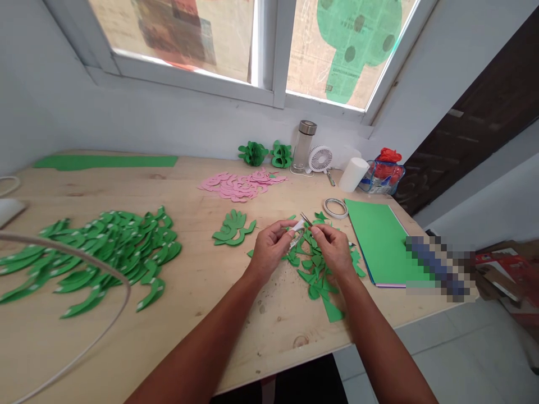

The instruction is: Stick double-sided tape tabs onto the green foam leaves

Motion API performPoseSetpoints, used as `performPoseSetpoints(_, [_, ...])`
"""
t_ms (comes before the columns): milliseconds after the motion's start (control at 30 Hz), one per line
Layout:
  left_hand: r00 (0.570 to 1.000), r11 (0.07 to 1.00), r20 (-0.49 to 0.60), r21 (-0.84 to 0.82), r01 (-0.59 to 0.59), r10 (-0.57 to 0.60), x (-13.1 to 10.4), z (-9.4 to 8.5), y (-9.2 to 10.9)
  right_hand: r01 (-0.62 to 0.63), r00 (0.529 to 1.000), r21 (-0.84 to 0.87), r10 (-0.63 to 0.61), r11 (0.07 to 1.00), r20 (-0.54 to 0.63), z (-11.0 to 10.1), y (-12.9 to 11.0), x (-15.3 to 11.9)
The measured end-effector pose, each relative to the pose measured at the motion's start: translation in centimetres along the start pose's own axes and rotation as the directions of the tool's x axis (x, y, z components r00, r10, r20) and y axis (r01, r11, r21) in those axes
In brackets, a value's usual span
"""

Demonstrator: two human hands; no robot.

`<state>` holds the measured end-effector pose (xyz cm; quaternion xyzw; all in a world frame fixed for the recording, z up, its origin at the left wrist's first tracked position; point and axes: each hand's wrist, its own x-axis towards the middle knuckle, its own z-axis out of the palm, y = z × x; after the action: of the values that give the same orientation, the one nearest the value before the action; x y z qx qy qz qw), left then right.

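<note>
Over the right half of the wooden table, my left hand (269, 247) is closed on a roll of white tape (298, 226), its ring partly hidden by the fingers. My right hand (333, 247) grips small scissors (306, 219), mostly covered by the fingers; their tips point up and left, close to the tape. Beneath both hands lie loose green paper scraps (316, 269). Left of my left hand sits a small group of green paper cutouts (231, 227). A large heap of curved green cutouts (113, 247) with whitish patches spreads over the table's left side.
Pink cutouts (240, 184) and two green folded paper shapes (253, 153) lie toward the wall, near a glass bottle (304, 147) and a small fan (320, 159). Another tape roll (336, 208) lies beside green sheets (379, 241). A pale cable (122, 280) arcs at left.
</note>
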<state>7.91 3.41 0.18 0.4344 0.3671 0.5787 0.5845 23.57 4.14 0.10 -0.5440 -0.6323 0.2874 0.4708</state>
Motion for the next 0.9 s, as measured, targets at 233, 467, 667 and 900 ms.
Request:
performPoseSetpoints(233, [1.000,1.000,0.031,0.015,0.001,-0.002,0.08,-0.13,-0.35,0.012,1.000,0.046,-0.012,0.999,-0.001,0.26,-0.15,-0.18])
performPoseSetpoints(467, [0.999,1.000,0.038,0.021,-0.005,0.004,0.13,-0.19,-0.47,0.015,1.000,0.036,-0.015,0.999,0.000,0.30,-0.26,-0.29])
performPoseSetpoints(667, [0.999,1.000,0.034,0.020,0.007,-0.008,0.13,-0.18,-0.43,0.006,1.000,0.028,-0.006,1.000,-0.001,0.27,-0.26,-0.29])
performPoseSetpoints(900, [1.000,1.000,0.023,0.018,0.010,-0.011,0.05,-0.10,-0.33,0.021,0.999,0.000,-0.021,1.000,-0.038,0.40,-0.38,-0.47])
